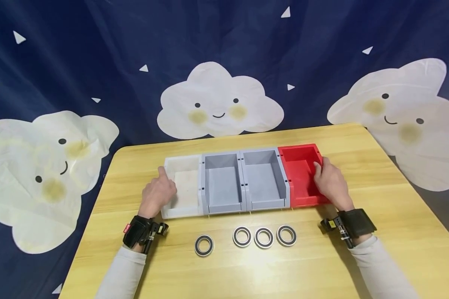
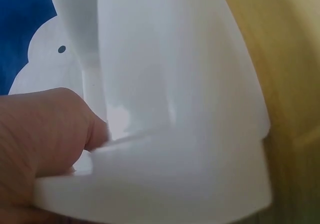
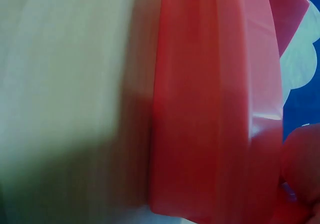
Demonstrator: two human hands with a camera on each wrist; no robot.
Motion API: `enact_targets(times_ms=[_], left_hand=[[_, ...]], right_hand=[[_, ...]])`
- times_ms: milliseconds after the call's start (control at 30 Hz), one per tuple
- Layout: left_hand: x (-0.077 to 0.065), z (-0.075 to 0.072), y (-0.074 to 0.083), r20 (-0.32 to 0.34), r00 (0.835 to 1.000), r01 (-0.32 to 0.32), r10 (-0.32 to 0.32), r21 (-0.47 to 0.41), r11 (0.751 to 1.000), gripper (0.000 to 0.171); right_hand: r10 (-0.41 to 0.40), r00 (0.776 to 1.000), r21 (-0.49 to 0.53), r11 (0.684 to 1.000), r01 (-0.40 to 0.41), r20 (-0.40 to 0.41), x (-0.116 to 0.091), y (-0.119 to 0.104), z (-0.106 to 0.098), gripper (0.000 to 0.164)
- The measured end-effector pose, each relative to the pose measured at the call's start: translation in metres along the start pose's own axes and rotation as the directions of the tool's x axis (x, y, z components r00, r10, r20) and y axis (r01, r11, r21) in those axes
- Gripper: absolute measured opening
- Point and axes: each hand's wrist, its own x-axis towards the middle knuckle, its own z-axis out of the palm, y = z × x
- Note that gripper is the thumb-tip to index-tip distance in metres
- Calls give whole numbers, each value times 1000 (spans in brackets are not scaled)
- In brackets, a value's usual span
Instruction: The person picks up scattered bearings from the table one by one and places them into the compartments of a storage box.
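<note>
While left fingers (image 1: pixel 162 172) grip the white bin (image 1: pixel 187 187) (glossy, smooth-walled plastic), right fingers (image 1: pixel 326 165) clasp the boxy red bin (image 1: pixel 300 171).

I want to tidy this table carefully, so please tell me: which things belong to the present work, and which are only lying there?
Seemingly in the work:
white bin, held by the left hand
red bin, held by the right hand
two grey bins between them

Lying apart, untouched:
four ring-shaped bearings on the table

Right wrist view: right hand (image 3: pixel 303 166) cropped at lower right, red bin (image 3: pixel 200 108) at top; worktop (image 3: pixel 60 73) blurred at left.
</note>
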Motion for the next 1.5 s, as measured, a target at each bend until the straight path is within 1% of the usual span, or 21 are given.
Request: enact_targets(times_ms=[267, 500, 600, 667, 767, 800, 833, 900, 933, 967, 1000, 1033, 1067, 1133, 1167, 1200, 1267, 1333, 1400, 1500], left_hand=[[-2, 7, 1, -38, 999, -16, 16, 8, 1000, 53], [-3, 6, 2, -40, 999, -9, 10, 14, 1000, 48], [-2, 6, 3, -41, 999, -5, 6, 18, 1000, 48], [-2, 5, 3, -43, 999, -2, 3, 22, 1000, 48], [-2, 6, 2, -42, 999, 3, -2, 25, 1000, 50], [-1, 6, 2, -43, 999, 3, -2, 25, 1000, 50], [-1, 6, 2, -43, 999, 3, -2, 26, 1000, 51], [-1, 7, 3, -43, 999, 2, -1, 26, 1000, 52], [-1, 8, 3, -44, 999, 2, -1, 26, 1000, 53], [-1, 8, 3, -46, 999, 3, -1, 29, 1000, 53], [-1, 8, 2, -47, 999, 2, 0, 31, 1000, 53], [-1, 8, 2, -47, 999, 4, -3, 33, 999, 52], [-1, 8, 2, -46, 999, 5, -4, 32, 999, 52], [-2, 8, 1, -46, 999, 10, -8, 36, 999, 51], [-2, 8, 0, -47, 999, 12, -10, 37, 999, 50], [-2, 8, 0, -46, 999, 12, -10, 36, 999, 49], [-2, 8, 0, -50, 999, 14, -12, 37, 999, 50], [-2, 8, 0, -52, 998, 18, -16, 38, 999, 50], [-2, 7, 1, -52, 998, 23, -22, 34, 999, 50], [-2, 6, 2, -48, 998, 30, -29, 28, 999, 52]], right_hand=[[32, 999, -8, 999, -32, 19, -4, 1, 2, 41], [56, 998, -2, 998, -56, 41, -2, 1, 1, 44], [56, 998, 3, 998, -56, 42, -2, 1, 1, 45], [49, 997, 10, 999, -49, 52, 0, 2, 1, 47], [42, 996, 18, 999, -44, 83, -1, 2, -2, 61], [40, 996, 14, 999, -42, 74, -2, 1, -3, 66], [31, 998, 12, 999, -31, 48, -4, 0, -5, 70], [-9, 999, 31, 999, 10, -49, -11, -3, -8, 74], [-40, 992, 35, 998, 45, -117, -16, -6, -9, 73], [-87, 978, 46, 994, 97, -189, -20, -10, -10, 71], [-154, 955, 60, 983, 174, -255, -25, -14, -11, 67], [-219, 928, 73, 965, 252, -303, -31, -18, -13, 64], [-286, 898, 83, 941, 330, -333, -38, -23, -14, 61], [-403, 853, 79, 889, 451, -331, -53, -33, -17, 58], [-457, 835, 83, 861, 502, -305, -61, -37, -18, 57], [-501, 824, 88, 838, 538, -265, -69, -40, -19, 57], [-561, 812, 83, 812, 577, -158, -85, -46, -19, 57], [-596, 802, 65, 799, 597, -42, -99, -48, -15, 57], [-612, 789, 38, 791, 610, 54, -112, -47, -8, 57], [-609, 779, 1, 788, 616, 150, -126, -44, 5, 60]])
